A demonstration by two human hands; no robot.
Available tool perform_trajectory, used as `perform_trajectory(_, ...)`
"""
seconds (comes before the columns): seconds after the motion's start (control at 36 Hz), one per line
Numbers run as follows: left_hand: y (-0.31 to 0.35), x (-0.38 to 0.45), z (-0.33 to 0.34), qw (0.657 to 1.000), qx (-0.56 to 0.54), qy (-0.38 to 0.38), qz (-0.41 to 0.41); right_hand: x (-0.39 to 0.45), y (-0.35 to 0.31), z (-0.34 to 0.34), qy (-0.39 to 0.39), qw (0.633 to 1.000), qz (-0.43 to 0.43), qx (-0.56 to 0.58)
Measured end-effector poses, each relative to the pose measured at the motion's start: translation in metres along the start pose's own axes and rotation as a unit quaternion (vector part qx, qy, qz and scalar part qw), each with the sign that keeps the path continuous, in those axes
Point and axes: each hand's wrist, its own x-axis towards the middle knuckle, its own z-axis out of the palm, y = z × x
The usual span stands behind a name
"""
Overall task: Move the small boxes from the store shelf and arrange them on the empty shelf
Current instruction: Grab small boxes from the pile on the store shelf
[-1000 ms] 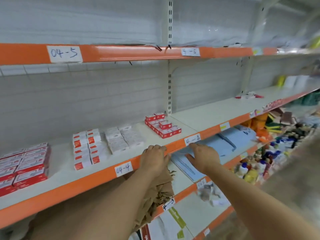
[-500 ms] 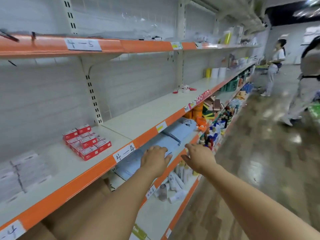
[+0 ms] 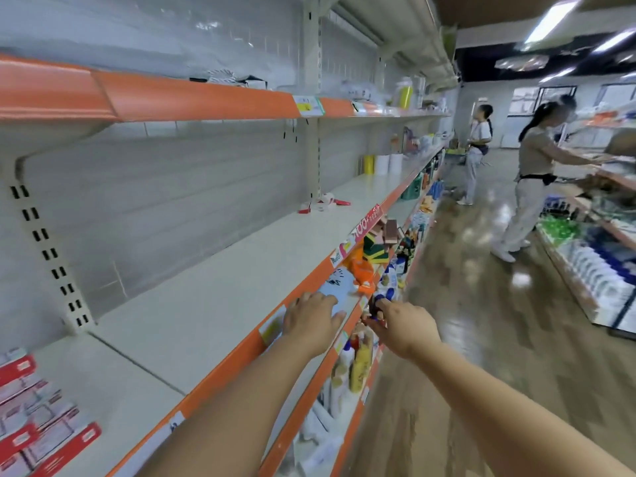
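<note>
Fingers [image 3: 327, 306] on both hands are hanging loose, holding nothing. Two hands, left [image 3: 311, 321] and right [image 3: 401, 327], are reaching by one shelf [image 3: 213, 304]. Red boxes [image 3: 38, 421] are sitting there, too blurry to count.

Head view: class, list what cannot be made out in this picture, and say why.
- Red boxes: print blurred; stack cut off by the left edge.
- Right hand: fingertips smeared by motion blur.
- Price tag: writing too small.
- Lower-shelf bottles: labels blurred, partly behind the left hand.
</note>
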Motion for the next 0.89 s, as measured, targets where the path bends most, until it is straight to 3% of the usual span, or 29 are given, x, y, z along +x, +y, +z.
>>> perform_trajectory(0.42, 0.01, 0.175, 0.025, 0.999, 0.006, 0.044, -0.009, 0.144, 0.081, 0.038, -0.02, 0.999, -0.005, 0.025)
perform_trajectory(0.69, 0.036, 0.32, 0.03, 0.994, 0.003, 0.062, -0.09, 0.295, 0.175, 0.042, 0.008, 0.998, -0.061, 0.034)
perform_trajectory(0.89, 0.025, 0.376, 0.049, 0.989, 0.018, 0.047, -0.137, 0.365, 0.2, 0.063, 0.006, 0.995, -0.086, 0.051)
